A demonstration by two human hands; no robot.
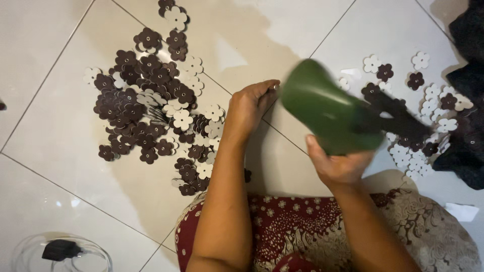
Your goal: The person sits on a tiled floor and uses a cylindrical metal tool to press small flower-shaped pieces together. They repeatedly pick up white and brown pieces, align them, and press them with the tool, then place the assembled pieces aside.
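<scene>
My right hand (337, 166) grips a green, rounded, blurred object (327, 108), held tilted above the tiled floor (60, 136). A dark strap-like part (398, 118) trails off its right end. My left hand (252, 103) has its fingers pinched together on something small near the green object's left end; what it pinches is too small to tell. To the left of that hand lies a large heap of dark brown and white flower-shaped cutouts (146, 95).
A second scatter of brown and white flower cutouts (423, 106) lies to the right. Dark fabric (469, 75) covers the right edge. My lap wears red patterned cloth (292, 221). A clear plastic container with a black item (60, 249) sits bottom left.
</scene>
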